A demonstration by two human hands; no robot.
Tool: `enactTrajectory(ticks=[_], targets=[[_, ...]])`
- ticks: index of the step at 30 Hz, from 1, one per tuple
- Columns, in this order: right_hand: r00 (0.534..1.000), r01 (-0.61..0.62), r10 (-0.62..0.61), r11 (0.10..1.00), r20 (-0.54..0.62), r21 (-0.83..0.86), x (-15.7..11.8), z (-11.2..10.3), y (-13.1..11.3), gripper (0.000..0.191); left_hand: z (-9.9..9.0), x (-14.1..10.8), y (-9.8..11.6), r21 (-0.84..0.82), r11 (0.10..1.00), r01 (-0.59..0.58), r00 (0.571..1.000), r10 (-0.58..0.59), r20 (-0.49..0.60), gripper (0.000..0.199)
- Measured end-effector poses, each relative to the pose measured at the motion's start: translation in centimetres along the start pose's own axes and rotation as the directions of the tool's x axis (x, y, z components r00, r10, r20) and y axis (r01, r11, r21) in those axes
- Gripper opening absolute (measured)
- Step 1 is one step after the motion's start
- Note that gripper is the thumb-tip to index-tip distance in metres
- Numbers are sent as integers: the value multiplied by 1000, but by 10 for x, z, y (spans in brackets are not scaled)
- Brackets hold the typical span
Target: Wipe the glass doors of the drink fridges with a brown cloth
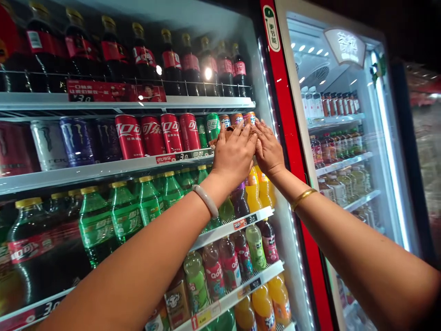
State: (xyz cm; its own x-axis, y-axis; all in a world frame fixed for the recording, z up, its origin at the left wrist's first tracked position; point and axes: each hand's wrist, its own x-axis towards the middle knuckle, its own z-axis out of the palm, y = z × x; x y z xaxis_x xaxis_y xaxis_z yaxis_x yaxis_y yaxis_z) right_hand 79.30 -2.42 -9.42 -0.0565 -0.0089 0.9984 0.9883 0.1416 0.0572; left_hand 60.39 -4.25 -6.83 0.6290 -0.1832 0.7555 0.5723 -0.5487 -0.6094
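Note:
Both my hands are raised to the front of a glass-door drinks fridge, side by side and touching or nearly touching. My left hand (236, 149) lies flat with its fingers stretched up and to the right. Under and around its fingers shows a brown patch (227, 134), perhaps a cloth or a reflection; I cannot tell which. Close on its right, my right hand (270, 149) is also stretched out flat, fingers pointing up and left. A pale bangle (206, 201) is on my left wrist, a gold bangle (303, 197) on my right. Behind the hands stand orange-topped cans (237, 119).
Cola bottles (113, 50) line the top shelf, with red cans (129, 136) below. Green bottles (98, 220) and small juice bottles (213, 271) fill lower shelves. A red door frame (287, 92) runs down the right side. Beyond it stands a second lit fridge (396, 138).

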Motion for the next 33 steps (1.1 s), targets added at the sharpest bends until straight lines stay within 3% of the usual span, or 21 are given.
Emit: enactTrajectory(ticks=[6,11,15,19,23,27,30,33], targets=[[1000,-2,2,1000,8,10,-1,-3,-3,59,11,-21,7,-11,1000,-24,999,23,-26,50],[1000,-7,7,999,-17,32,-4,-4,-6,57,-1,-22,-13,26,996,-86,995,87,-43,44],[999,-20,21,999,-39,50,-3,-1,-5,55,-6,-3,-22,50,996,74,994,-70,-84,43],[988,-140,145,984,-47,108,1,5,-13,53,9,1,0,22,987,159,984,-157,-88,42],[960,-257,271,954,-74,157,-3,14,-26,55,15,-17,11,24,997,77,993,-75,-90,42],[970,-219,229,969,-84,114,-11,16,-35,56,-1,-24,-15,43,999,-6,998,9,-66,40],[974,-208,212,977,-80,49,-13,15,-38,57,-13,-14,-31,49,993,111,990,-105,-96,46],[977,-207,206,978,-58,-9,-12,14,-37,58,-9,-7,-22,40,981,190,978,-185,-100,47]])
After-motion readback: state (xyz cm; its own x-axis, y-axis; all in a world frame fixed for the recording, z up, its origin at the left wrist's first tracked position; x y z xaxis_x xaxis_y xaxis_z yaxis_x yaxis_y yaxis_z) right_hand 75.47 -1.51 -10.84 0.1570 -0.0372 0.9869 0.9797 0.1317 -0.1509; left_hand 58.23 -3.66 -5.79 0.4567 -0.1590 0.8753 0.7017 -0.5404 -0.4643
